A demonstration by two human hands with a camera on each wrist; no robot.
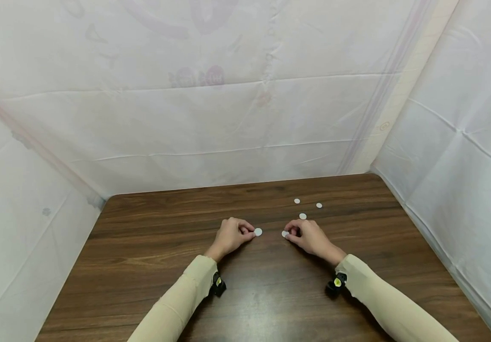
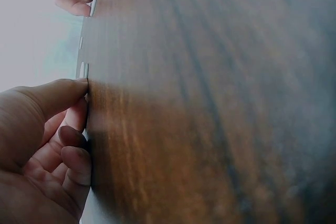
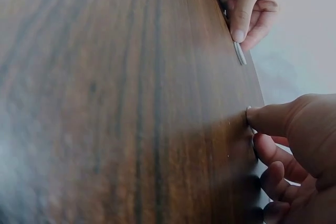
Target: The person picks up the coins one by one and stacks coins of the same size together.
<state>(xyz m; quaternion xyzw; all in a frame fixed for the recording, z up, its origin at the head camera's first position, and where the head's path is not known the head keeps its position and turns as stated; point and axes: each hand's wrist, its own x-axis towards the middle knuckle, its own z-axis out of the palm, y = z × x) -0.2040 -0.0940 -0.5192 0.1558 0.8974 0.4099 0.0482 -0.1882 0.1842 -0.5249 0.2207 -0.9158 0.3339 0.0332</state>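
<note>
On the brown wooden table (image 1: pixel 254 270), my left hand (image 1: pixel 232 235) pinches the edge of a round white disc (image 1: pixel 258 232) between thumb and fingers. Seen edge-on in the right wrist view, this white piece (image 3: pixel 240 53) looks like two thin discs lying one on the other. A short gap to the right, my right hand (image 1: pixel 310 237) pinches another white disc (image 1: pixel 285 234) at the tabletop. Its thumb and fingers cover part of that disc. Both hands rest low on the wood, facing each other.
Three more white discs lie beyond my right hand: one close to its knuckles (image 1: pixel 303 216), one farther back (image 1: pixel 297 201) and one to the right (image 1: pixel 319 205). White sheeting (image 1: pixel 211 123) hangs behind the table and along both sides.
</note>
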